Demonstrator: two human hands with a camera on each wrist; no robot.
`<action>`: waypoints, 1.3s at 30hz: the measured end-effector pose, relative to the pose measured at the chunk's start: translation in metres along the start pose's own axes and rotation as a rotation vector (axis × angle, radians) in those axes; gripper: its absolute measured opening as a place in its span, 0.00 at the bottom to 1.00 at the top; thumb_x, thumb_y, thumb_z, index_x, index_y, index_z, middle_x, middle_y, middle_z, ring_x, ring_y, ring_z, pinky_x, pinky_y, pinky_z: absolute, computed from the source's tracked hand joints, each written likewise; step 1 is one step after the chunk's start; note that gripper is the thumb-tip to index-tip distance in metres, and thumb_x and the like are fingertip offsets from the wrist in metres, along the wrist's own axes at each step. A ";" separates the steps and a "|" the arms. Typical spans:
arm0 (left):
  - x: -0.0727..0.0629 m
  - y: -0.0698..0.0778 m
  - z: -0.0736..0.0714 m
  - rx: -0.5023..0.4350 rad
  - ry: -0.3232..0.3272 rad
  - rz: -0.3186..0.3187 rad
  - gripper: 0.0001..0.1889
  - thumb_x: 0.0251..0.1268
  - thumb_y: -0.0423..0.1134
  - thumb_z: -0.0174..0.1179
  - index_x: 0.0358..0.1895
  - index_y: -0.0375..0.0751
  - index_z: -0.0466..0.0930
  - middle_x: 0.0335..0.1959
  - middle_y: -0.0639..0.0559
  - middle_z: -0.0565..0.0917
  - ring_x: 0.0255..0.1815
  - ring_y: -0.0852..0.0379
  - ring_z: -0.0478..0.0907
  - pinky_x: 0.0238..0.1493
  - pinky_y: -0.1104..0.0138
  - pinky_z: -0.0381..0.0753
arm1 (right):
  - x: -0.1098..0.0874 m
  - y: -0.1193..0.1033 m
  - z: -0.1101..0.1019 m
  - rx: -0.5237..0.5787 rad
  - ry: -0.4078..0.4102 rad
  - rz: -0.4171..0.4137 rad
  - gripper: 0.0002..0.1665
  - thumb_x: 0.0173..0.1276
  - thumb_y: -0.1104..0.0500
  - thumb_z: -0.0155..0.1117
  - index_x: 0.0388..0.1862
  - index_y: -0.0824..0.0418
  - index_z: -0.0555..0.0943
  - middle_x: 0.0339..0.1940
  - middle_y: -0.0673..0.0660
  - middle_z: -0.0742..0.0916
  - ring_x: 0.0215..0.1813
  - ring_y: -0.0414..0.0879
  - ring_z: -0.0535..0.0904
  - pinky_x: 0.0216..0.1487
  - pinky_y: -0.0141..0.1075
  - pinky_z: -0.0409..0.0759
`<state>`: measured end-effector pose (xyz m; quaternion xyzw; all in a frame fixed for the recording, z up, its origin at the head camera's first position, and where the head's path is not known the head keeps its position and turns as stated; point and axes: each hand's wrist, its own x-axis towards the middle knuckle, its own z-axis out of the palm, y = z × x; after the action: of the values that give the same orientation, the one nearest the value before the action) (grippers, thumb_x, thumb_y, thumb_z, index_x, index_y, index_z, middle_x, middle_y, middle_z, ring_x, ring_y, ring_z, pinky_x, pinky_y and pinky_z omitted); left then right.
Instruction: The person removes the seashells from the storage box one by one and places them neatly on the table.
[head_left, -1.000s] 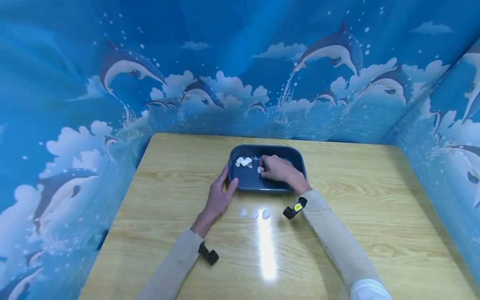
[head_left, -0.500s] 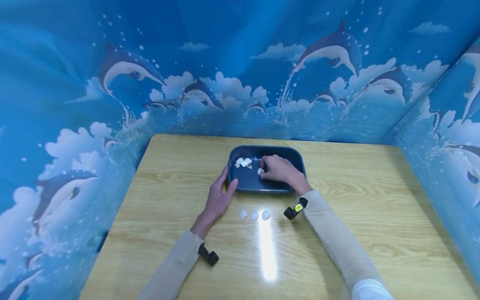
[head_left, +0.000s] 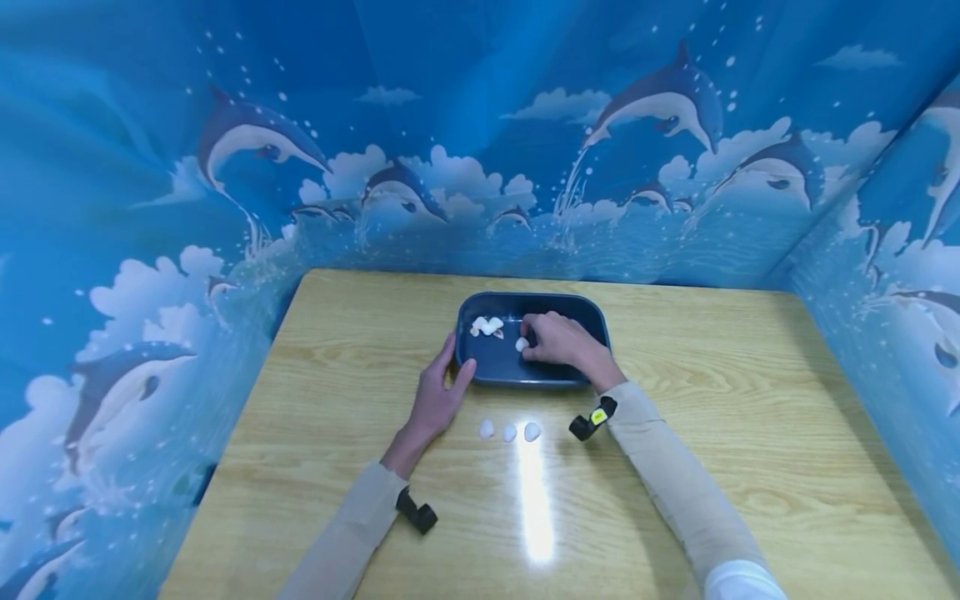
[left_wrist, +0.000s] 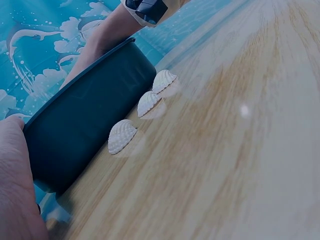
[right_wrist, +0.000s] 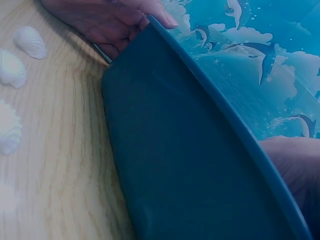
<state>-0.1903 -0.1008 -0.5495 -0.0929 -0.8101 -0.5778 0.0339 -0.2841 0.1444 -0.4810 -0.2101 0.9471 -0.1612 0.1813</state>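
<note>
At the near side, beige sleeves (head_left: 348,529) w/ black wrist cams (head_left: 417,511) reach over the wood-grain table (head_left: 810,467); arms same pos as 1 s ago bar tiny view drift. Next out, 3 white shells (head_left: 510,432) in a rough row on the table, just nearside of the dark blue tray (head_left: 498,358), apart from each other, unmoved. L hand (head_left: 435,396): part-closed at tray's near-L corner, thumb over rim, fingers along outer wall, so a light steadying hold imo; no chg. Tray sits flat on table, hasn't shifted. Inside it, R hand (head_left: 560,340): thumb + index nearly closed, 1 white shell (head_left: 521,344) looks pinched at the tips; R wrist view hides the fingers, so going off head view only. Whether it touches tray floor: can't tell. Maybe nudged a hair vs 1 s ago, too small to be sure. Farther L in tray, shell heap (head_left: 487,326), apart from R hand, unchanged, count unclear. At back, blue dolphin backdrop (head_left: 465,83). Net: ~zero chg in last sec; I'd read it as a pause mid-handling, that shell neither let go nor clear of the rim
</note>
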 end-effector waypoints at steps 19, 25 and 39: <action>0.000 0.000 0.000 0.005 -0.003 0.004 0.40 0.81 0.59 0.52 0.83 0.40 0.53 0.84 0.42 0.56 0.84 0.52 0.53 0.83 0.56 0.55 | -0.004 0.000 0.000 0.028 -0.024 -0.012 0.14 0.70 0.49 0.71 0.45 0.56 0.81 0.23 0.51 0.81 0.24 0.45 0.74 0.24 0.37 0.70; 0.000 -0.001 -0.001 0.009 -0.006 0.010 0.41 0.80 0.61 0.51 0.83 0.39 0.53 0.84 0.42 0.56 0.84 0.52 0.53 0.83 0.56 0.55 | -0.005 0.000 0.000 0.044 -0.006 -0.037 0.13 0.71 0.50 0.71 0.48 0.56 0.82 0.24 0.51 0.81 0.24 0.45 0.74 0.24 0.37 0.71; 0.001 -0.002 0.000 -0.009 -0.002 0.011 0.37 0.82 0.49 0.54 0.83 0.38 0.52 0.84 0.41 0.56 0.84 0.49 0.54 0.83 0.54 0.56 | -0.003 0.002 0.005 0.072 -0.015 -0.130 0.17 0.71 0.53 0.72 0.57 0.55 0.84 0.20 0.49 0.79 0.22 0.42 0.71 0.22 0.33 0.65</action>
<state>-0.1912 -0.1010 -0.5510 -0.0981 -0.8069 -0.5813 0.0356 -0.2799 0.1465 -0.4855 -0.2659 0.9237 -0.2050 0.1847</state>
